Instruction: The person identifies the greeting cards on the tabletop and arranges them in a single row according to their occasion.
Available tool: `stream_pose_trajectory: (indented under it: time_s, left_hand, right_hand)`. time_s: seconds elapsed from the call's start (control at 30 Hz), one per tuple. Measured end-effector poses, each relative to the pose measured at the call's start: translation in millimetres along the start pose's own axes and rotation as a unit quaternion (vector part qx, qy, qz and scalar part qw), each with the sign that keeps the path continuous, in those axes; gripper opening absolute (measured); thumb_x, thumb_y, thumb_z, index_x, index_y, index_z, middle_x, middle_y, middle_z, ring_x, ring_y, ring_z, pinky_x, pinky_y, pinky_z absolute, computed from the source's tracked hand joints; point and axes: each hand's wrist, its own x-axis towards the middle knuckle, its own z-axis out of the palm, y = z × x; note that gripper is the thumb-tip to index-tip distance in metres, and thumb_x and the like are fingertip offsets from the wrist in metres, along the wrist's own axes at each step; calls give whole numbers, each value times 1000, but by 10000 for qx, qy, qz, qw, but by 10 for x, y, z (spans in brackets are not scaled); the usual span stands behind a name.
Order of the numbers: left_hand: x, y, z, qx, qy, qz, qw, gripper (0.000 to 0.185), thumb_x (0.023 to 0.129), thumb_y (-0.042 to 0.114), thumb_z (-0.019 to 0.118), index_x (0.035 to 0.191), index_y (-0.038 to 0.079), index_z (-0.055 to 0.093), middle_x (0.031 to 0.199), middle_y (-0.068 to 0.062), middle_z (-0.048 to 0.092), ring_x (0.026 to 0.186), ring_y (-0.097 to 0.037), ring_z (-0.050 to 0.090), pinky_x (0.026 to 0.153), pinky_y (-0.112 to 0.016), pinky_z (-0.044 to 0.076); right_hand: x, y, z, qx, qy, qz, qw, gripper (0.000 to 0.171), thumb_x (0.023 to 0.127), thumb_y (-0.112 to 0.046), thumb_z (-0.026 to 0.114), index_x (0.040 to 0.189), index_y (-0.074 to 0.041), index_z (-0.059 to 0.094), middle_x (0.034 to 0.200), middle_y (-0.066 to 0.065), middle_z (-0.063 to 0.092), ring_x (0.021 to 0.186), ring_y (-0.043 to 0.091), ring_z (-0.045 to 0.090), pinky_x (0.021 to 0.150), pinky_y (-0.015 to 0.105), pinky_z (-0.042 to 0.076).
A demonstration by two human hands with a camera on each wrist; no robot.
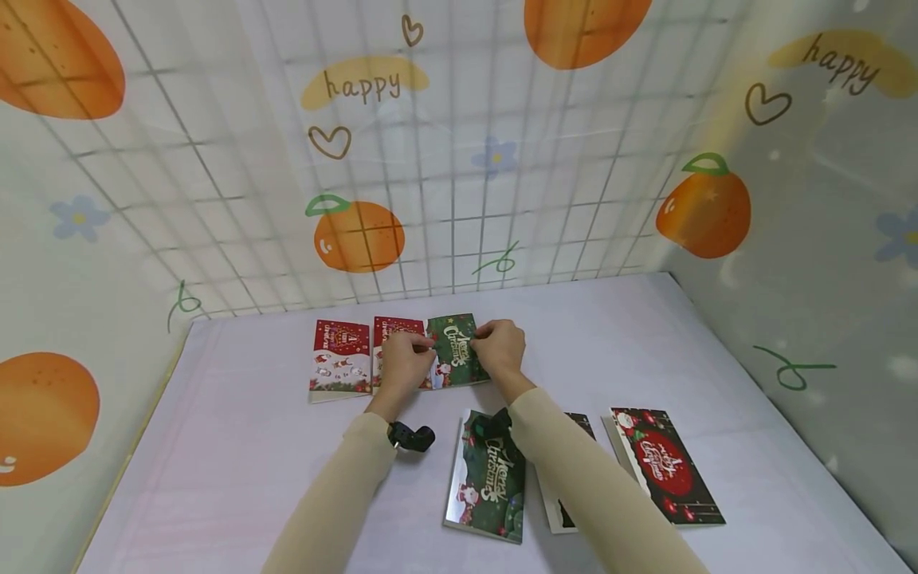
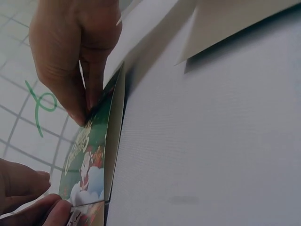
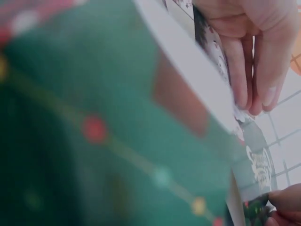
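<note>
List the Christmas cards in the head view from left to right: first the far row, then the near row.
Far row: leftmost red-and-white card → second red-and-white card → small-looking green card.
Near row: near green card → card mostly behind the right sleeve → dark card with a red oval.

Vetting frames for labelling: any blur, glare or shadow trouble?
Head: mostly clear, right curtain greyer with pale light patches; left wrist: dim, soft shadow along the edge of the pale card upper right; right wrist: foreground green card heavily blurred, left hand sharper.
</note>
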Motion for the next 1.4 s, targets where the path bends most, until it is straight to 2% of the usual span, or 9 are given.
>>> stream_pose_trajectory:
  time_s: [0.27,0.5,0.83,1.07,1.4]
  left_hand:
    - [-23,36,27,53,10,115,9999,11,90,0,78,100,0,82,94,-13,77,87,-26,72,77,-41,61]
    - [-35,78,26,-18,22,40,10000,11,91,1,77,101,0,82,96,-13,77,89,-26,72,78,-42,61]
    - [-69,112,-6,-74,81,273,9996,12,90,-1,77,101,-2,82,93,-13,77,88,-27,72,77,-43,61]
    - [-94,143,-10,-47,130,165,9998,12,89,-1,79,100,0,82,91,-11,77,86,-25,73,77,-42,61]
    - [-120,177,-14,-258,163,189,9994,13,89,-1,78,102,-1,82,90,-10,77,84,-23,73,75,-39,61]
  right_hand:
    - [-49,-14,-12,-201,81,-88,9997,11,90,-8,80,99,-2,80,99,16,77,106,38,65,93,49,55]
    - [-51,-6,-26,-173,97,-49,9998,16,91,-10,80,104,-1,79,102,16,76,109,38,63,96,49,53]
    - [-73,-18,-76,-25,177,-39,9998,18,90,-11,82,105,-1,80,103,16,77,106,37,66,94,48,55]
    - [-104,-23,-83,40,187,-80,9998,18,92,-11,81,106,0,79,103,17,77,105,36,66,93,48,56]
    - [-117,-23,-92,147,118,-143,9997,17,89,-10,81,103,-1,79,100,15,76,108,36,63,94,48,54]
